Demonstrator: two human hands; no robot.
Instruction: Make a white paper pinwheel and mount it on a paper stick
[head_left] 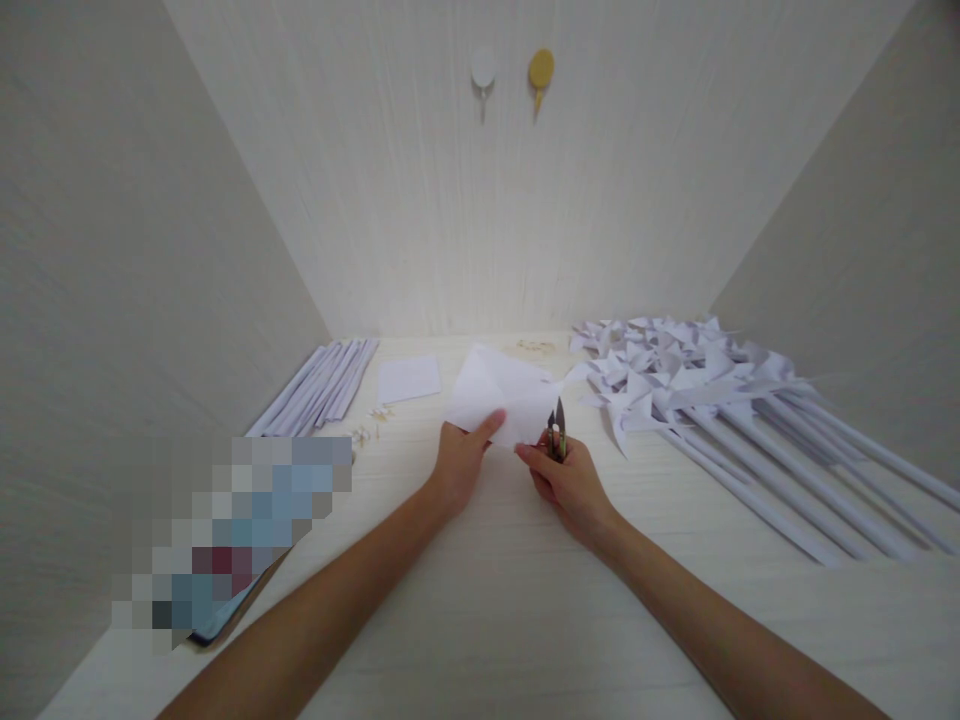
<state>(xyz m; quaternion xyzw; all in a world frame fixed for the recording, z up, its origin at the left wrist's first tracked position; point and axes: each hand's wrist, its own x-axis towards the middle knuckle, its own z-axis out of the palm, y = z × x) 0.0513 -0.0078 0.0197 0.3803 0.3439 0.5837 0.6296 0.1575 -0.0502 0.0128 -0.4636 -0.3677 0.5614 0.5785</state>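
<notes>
While the white paper sheet (pixel 506 395) is held over the middle of the table (pixel 480 610), toward its far edge, it should be pinned firmly near its margin, not squeezed hard enough to add creases. The snips (pixel 561 416) are best kept with their tips turned off the sheet, since a stray nick is easily made in thin paper; corners should be lined up before any pressing or cutting. Left hand (pixel 461 465): thumb laid on top, fingers tucked beneath, clamped on the sheet's near left part. Right hand (pixel 566 490): mostly curled around the snips, blades pointed at the far edge and slightly parted; the thumb appears to be set at the sheet's near right corner, though contact is hard to confirm in this dim view. Pinwheels (pixel 637 385) are piled toward the far right corner. Paper rods (pixel 322 385) are bundled at the far left corner, a paper square (pixel 409 379) laid nearby. By the left edge, a pixelated object (pixel 255 535) is placed.
</notes>
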